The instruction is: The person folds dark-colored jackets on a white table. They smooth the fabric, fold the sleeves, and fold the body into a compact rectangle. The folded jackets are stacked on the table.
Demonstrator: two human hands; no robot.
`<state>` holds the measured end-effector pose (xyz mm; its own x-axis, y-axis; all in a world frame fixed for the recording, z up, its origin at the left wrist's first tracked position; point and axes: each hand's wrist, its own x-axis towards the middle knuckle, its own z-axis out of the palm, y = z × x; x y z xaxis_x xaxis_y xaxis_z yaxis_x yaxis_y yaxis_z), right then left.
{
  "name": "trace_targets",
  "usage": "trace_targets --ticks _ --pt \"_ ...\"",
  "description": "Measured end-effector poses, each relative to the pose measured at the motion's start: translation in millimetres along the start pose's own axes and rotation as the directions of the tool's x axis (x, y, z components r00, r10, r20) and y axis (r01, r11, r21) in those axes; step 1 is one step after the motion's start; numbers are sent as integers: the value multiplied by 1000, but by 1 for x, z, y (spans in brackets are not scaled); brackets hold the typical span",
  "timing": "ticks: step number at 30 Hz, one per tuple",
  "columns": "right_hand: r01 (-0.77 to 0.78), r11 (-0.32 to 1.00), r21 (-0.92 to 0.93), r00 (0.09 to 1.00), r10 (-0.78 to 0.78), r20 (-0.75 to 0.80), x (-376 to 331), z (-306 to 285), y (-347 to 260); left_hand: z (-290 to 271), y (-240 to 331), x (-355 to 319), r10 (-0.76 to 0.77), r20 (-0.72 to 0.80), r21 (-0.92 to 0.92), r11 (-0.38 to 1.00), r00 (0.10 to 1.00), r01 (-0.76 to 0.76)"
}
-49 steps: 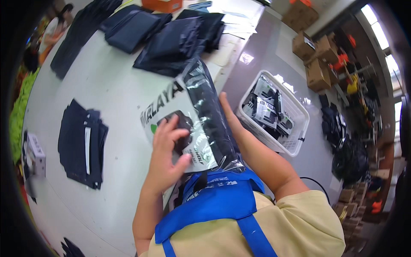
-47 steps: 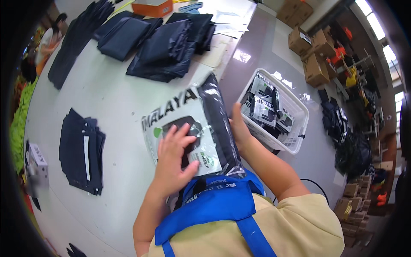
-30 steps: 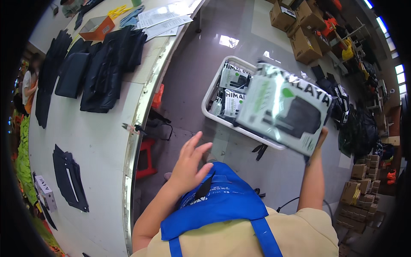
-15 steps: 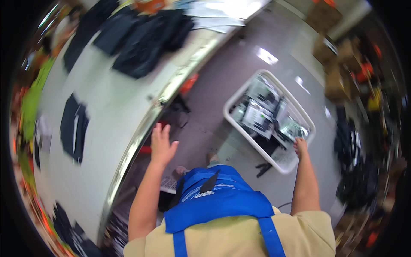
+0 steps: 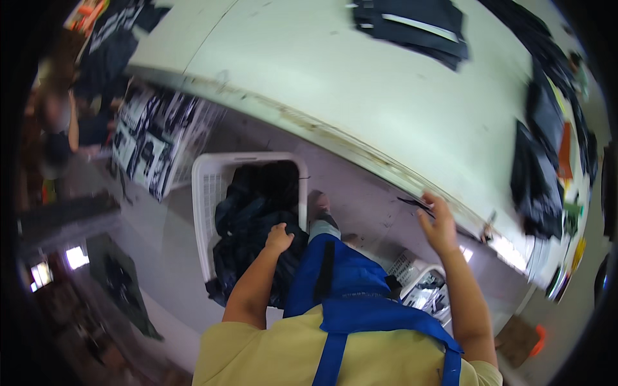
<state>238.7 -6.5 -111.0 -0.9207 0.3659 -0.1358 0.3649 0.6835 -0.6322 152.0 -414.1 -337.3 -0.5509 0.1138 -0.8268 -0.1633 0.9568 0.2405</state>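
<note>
Below the head camera, closest in, a yellow shirt and a blue apron (image 5: 360,302) fill the lower middle of the view, and both forearms run up and away from them. The left hand (image 5: 279,237) is the nearer of the two to the dark garments (image 5: 257,219). It sits right on top of the heap, fingers curled down into the cloth, apparently closing on a fold, though the fingertips are hidden in the fabric and a firm grip cannot be confirmed. The heap lies directly under and just beyond those fingers, filling a white slatted laundry basket (image 5: 205,212) on the floor. The basket's long axis runs away from the body, roughly in line with the left forearm, so the clothing extends from the knuckles onward toward the far rim.

Further out and to the right, the right hand (image 5: 439,225) is raised with its fingers loosely spread, holding nothing. It hovers near or at the worn edge of the white table (image 5: 360,103), well apart from the basket. A second white crate (image 5: 421,289) with printed packets sits low beside the right arm.

Farther still, on the tabletop, lie folded black garments (image 5: 412,26). Stacked printed packages (image 5: 154,141) lean beyond the basket on the left.
</note>
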Motion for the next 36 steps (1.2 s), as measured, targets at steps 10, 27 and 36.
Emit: trace_targets --ticks 10,27,36 --pt "447 755 -479 890 -427 157 195 101 -57 65 -70 150 -365 193 -38 925 911 378" --pt "465 758 -458 883 -432 181 191 100 -56 -83 -129 -147 -289 -141 -883 -396 947 -252" --pt "620 675 400 384 -706 595 104 138 -234 -304 -46 -315 -101 -936 -324 -130 338 -937"
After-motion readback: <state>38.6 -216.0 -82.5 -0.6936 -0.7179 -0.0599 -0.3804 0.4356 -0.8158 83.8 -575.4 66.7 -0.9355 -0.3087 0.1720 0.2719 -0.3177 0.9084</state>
